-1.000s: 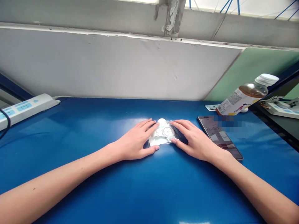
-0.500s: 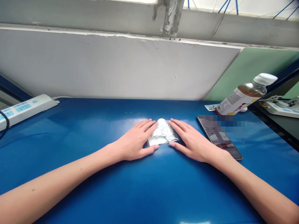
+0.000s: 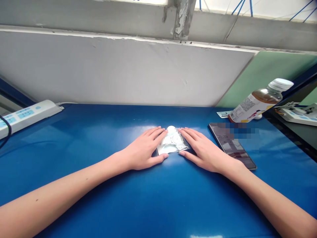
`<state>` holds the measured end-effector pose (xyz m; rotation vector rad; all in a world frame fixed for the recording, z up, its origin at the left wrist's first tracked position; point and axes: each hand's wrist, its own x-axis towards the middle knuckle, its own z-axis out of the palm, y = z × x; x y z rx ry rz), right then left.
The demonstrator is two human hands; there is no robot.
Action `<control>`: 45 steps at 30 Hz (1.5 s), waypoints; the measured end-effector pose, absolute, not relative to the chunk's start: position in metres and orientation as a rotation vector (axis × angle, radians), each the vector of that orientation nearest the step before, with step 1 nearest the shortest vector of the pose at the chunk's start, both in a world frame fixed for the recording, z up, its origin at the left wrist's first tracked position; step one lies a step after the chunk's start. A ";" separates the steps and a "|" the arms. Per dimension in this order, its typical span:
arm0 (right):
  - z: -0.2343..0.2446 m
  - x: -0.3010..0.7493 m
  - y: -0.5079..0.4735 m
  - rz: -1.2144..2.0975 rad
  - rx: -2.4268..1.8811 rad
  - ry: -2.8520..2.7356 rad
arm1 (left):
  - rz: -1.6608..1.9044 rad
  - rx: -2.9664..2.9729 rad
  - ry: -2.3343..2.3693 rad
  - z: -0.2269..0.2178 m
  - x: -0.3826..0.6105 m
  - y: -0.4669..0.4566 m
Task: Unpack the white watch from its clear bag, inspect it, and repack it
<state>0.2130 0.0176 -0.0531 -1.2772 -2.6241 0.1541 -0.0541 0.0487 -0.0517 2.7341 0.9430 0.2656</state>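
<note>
Touching the packet [image 3: 172, 144], left hand [image 3: 143, 151] and right hand [image 3: 202, 151] lie flat.

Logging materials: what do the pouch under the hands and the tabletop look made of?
Pouch: seemingly clear glossy plastic film; it glints and white round parts show through. Tabletop: smooth glossy blue surface, perhaps laminate or painted metal; it mirrors light.

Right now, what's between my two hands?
In the head view, a small clear packet of white parts lies between the left hand and right hand, both touching it.
</note>
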 end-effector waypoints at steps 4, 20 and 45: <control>-0.053 0.213 0.018 0.148 -1.276 -2.628 | 0.290 2.742 0.927 -0.053 -0.054 0.049; -0.053 0.212 0.017 0.130 -1.283 -2.636 | 0.283 2.746 0.927 -0.053 -0.054 0.049; -0.053 0.210 0.016 0.109 -1.312 -2.650 | 0.304 2.753 0.919 -0.054 -0.053 0.049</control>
